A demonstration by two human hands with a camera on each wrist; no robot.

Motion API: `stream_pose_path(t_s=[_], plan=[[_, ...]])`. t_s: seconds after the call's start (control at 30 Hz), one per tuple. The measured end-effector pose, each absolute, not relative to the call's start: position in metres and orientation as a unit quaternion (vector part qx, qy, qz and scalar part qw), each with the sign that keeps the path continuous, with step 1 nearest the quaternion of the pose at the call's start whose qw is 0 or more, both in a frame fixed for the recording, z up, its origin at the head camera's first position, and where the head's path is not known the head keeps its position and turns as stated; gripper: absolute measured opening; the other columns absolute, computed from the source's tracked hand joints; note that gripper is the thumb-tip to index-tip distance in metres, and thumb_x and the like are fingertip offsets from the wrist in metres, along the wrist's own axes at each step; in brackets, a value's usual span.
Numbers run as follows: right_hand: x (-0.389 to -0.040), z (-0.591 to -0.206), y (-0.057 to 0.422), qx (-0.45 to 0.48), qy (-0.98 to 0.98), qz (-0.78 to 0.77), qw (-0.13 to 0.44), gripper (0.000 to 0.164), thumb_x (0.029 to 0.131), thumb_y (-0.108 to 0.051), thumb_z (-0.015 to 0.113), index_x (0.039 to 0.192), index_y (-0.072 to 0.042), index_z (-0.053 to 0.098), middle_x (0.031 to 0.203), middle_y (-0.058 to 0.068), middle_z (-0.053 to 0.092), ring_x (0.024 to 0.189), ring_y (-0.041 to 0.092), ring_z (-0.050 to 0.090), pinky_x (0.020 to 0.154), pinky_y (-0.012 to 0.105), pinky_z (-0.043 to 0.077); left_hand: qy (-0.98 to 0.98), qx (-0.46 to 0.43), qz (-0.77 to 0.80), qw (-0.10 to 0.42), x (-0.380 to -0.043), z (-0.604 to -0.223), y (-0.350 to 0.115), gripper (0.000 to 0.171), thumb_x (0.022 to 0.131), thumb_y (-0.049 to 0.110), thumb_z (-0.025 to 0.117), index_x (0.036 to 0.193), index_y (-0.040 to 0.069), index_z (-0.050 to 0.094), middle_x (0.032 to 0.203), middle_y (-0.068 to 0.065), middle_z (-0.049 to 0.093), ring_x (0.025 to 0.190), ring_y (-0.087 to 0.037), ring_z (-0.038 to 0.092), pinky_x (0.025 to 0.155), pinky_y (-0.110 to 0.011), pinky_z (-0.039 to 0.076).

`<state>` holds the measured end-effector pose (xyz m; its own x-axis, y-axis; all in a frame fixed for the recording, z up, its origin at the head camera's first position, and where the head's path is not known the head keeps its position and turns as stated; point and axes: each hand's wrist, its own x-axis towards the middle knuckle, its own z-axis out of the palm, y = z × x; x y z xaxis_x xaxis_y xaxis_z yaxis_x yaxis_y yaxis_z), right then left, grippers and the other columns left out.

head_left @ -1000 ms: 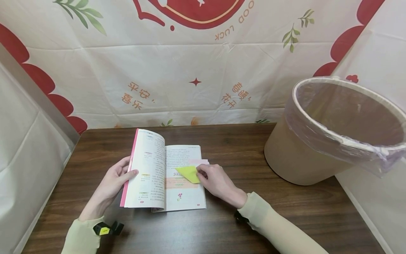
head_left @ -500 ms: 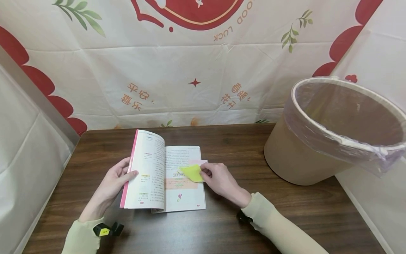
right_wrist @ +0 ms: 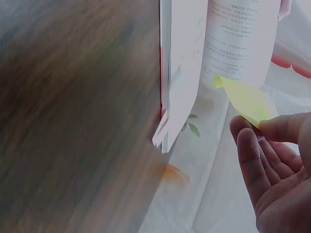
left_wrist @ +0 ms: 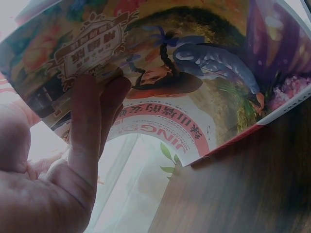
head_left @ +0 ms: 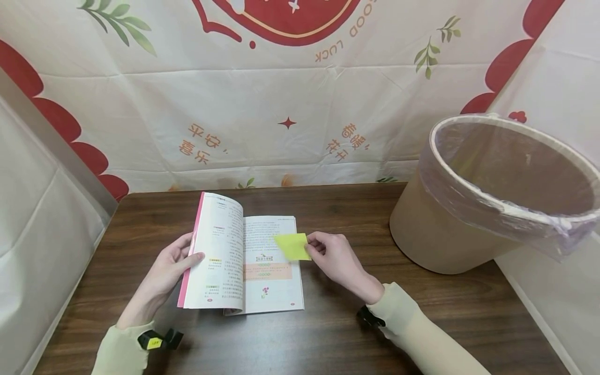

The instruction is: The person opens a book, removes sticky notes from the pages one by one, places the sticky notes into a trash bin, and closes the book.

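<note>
"Nearest?"
"The left grip pinches the raised half of the open book."
"And the right grip?"
"Pinching a yellow note over the flat page."
"Beyond?"
"A lined bin stands on the bench."

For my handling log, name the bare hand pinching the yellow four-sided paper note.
The right hand pinches that yellow note; the left hand grips the open, pink-edged paper book.
</note>
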<state>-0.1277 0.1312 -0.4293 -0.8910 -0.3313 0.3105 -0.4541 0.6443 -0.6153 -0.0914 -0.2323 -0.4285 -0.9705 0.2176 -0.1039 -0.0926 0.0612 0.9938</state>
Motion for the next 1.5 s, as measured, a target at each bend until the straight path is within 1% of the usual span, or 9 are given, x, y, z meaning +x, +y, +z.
stream_pose_path(t_s=[0.27,0.43,0.63,1.03,1.27,1.5], plan=[[-0.131,-0.425,0.139,0.219,-0.900,0.359,0.111,0.005,0.085,-0.007,0.068,0.087,-0.009,0.071,0.076,-0.007,0.065,0.063,0.000,0.056,0.058,0.019,0.050,0.718,0.043,0.685,0.114,-0.091,-0.430,-0.233,0.062,0.094,0.013,0.061,0.146,-0.002,0.029,0.110,-0.003,0.069,0.090,-0.028,0.069,0.073,-0.042,0.055],[-0.133,-0.421,0.145,0.215,-0.903,0.354,0.115,0.006,0.086,-0.008,0.067,0.089,-0.008,0.072,0.077,-0.007,0.066,0.065,0.001,0.057,0.058,0.018,0.050,0.717,0.038,0.687,0.115,-0.090,-0.430,-0.233,0.063,0.094,0.014,0.061,0.146,-0.002,0.028,0.110,-0.002,0.069,0.090,-0.028,0.069,0.073,-0.042,0.055],[-0.138,-0.412,0.154,0.221,-0.902,0.349,0.124,0.008,0.087,-0.007,0.066,0.091,-0.005,0.072,0.079,-0.004,0.067,0.066,0.002,0.058,0.058,0.018,0.051,0.715,0.037,0.688,0.116,-0.089,-0.429,-0.232,0.063,0.094,0.014,0.061,0.146,-0.002,0.028,0.110,-0.002,0.069,0.090,-0.028,0.069,0.073,-0.043,0.055],[-0.147,-0.383,0.177,0.231,-0.895,0.335,0.182,0.009,0.085,-0.008,0.069,0.093,-0.003,0.072,0.080,-0.001,0.069,0.068,0.005,0.063,0.060,0.021,0.053,0.722,0.035,0.683,0.110,-0.090,-0.428,-0.234,0.064,0.093,0.016,0.062,0.146,0.000,0.030,0.111,-0.003,0.069,0.090,-0.029,0.069,0.073,-0.043,0.055],[-0.148,-0.362,0.192,0.232,-0.887,0.323,0.234,0.010,0.084,-0.007,0.070,0.091,-0.001,0.072,0.078,-0.001,0.069,0.066,0.006,0.062,0.059,0.024,0.053,0.718,0.038,0.686,0.115,-0.091,-0.427,-0.232,0.063,0.094,0.015,0.062,0.146,-0.001,0.029,0.110,-0.002,0.068,0.090,-0.028,0.069,0.073,-0.043,0.055],[-0.147,-0.346,0.203,0.230,-0.889,0.296,0.264,0.009,0.083,-0.007,0.071,0.091,-0.003,0.073,0.076,-0.002,0.068,0.065,0.006,0.062,0.057,0.024,0.052,0.717,0.030,0.686,0.116,-0.091,-0.427,-0.231,0.065,0.093,0.016,0.062,0.147,-0.001,0.029,0.111,-0.003,0.068,0.090,-0.028,0.069,0.073,-0.043,0.055]])
